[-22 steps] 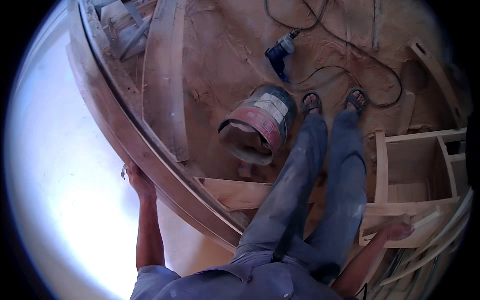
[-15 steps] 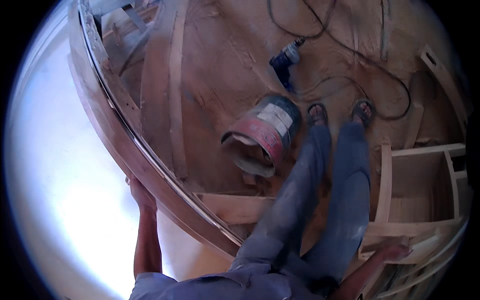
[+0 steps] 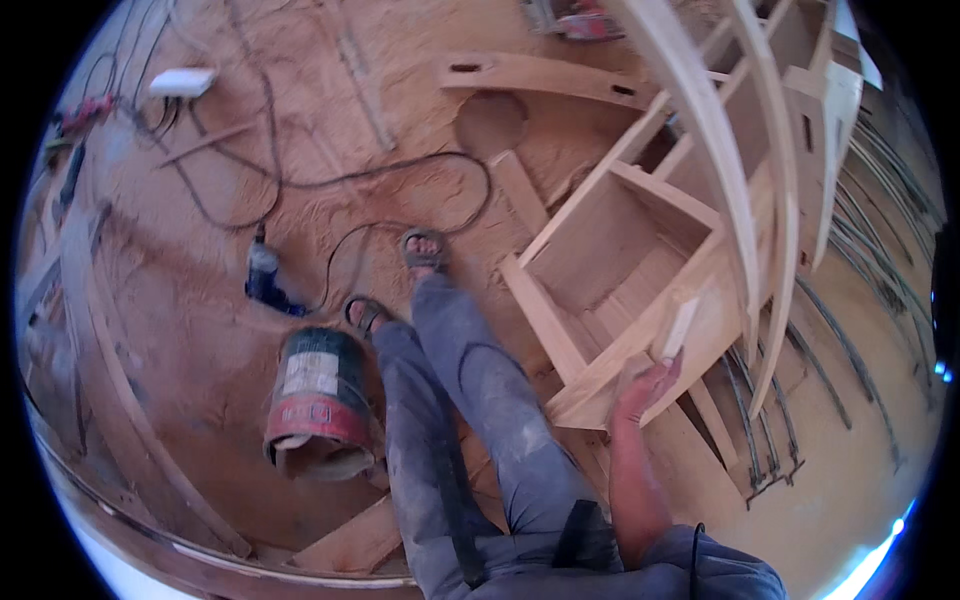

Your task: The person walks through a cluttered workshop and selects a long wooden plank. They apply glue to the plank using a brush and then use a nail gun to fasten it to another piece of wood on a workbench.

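Note:
My right hand [image 3: 648, 386] is closed on a short pale flat strip [image 3: 682, 330] that sticks out past its fingers. It is at the near side of a wooden frame [image 3: 580, 385] with an open box-like compartment, resting against or just above the wood; I cannot tell which. Long curved wooden pieces [image 3: 775, 200] rise over the frame on the right. My left hand is out of view.
A dark and red bucket [image 3: 320, 400] lies tipped beside my legs. A blue power drill [image 3: 268, 283] with a trailing cord [image 3: 400, 162] is on the dusty floor. Metal bar clamps [image 3: 765, 440] lie at the right, a slotted wooden plank [image 3: 540, 76] beyond.
My view has swung to the right, toward the wooden frame. My left hand, earlier at the curved wooden edge on the left, has gone out of view. The right hand still has the pale strip.

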A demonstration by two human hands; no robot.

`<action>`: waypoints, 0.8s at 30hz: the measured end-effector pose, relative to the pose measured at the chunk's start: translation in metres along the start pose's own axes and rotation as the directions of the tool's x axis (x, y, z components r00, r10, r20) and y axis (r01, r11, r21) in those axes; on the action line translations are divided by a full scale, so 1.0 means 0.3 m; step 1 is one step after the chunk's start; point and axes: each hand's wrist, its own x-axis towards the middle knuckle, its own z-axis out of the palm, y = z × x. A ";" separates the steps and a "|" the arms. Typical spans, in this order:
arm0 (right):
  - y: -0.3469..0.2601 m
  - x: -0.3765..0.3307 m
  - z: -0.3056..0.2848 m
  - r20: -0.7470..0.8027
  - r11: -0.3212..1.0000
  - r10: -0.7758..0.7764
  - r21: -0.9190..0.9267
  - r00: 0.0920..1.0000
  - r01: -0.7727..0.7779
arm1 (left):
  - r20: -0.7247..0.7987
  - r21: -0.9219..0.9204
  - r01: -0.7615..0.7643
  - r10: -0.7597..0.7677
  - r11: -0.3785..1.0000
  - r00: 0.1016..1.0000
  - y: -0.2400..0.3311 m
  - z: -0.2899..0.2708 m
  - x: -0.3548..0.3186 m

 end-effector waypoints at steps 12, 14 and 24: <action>-0.117 -0.011 0.032 -0.026 0.999 0.032 -0.015 0.999 -0.032 | 0.718 0.098 -0.036 -0.045 0.995 0.695 0.152 0.316 -0.837; -0.125 -0.017 0.029 -0.031 0.998 0.067 -0.015 0.997 -0.068 | 0.787 0.080 -0.091 -0.007 0.993 0.617 0.194 0.312 -0.868; -0.142 -0.014 -0.146 0.153 0.986 0.108 0.107 0.982 -0.126 | 0.894 -0.011 -0.460 0.215 0.888 0.393 0.485 0.184 -0.734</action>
